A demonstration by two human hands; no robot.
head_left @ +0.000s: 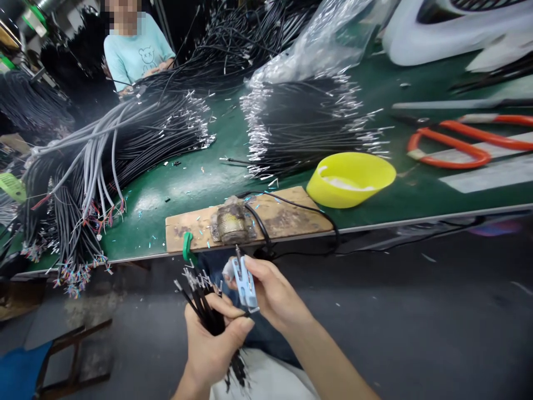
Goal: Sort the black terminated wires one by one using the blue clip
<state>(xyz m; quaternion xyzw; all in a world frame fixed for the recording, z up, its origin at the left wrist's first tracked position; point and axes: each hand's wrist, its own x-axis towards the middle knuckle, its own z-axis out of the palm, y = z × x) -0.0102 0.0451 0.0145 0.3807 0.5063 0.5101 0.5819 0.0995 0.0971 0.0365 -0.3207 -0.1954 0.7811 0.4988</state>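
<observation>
My left hand (212,341) is closed around a bundle of short black cables (211,319), whose stripped, silvery ends point up and away. My right hand (278,294) grips a small light-blue plastic wire stripper (245,280) with metal parts, held upright between thumb and fingers. A fingertip of that hand has a pale wrapping. The tool's lower end is right beside my left thumb and index finger, which pinch together there; whether a cable sits in the tool is too small to tell. Both hands are below the table's front edge, over my lap.
A wooden board (287,216) with a taped lump (232,222) and a green hook (187,244) lies at the table edge. Beyond are a yellow cup (352,180), cut black cables (308,122), orange-handled shears (453,147) and longer cables (145,139). A person (137,53) sits opposite.
</observation>
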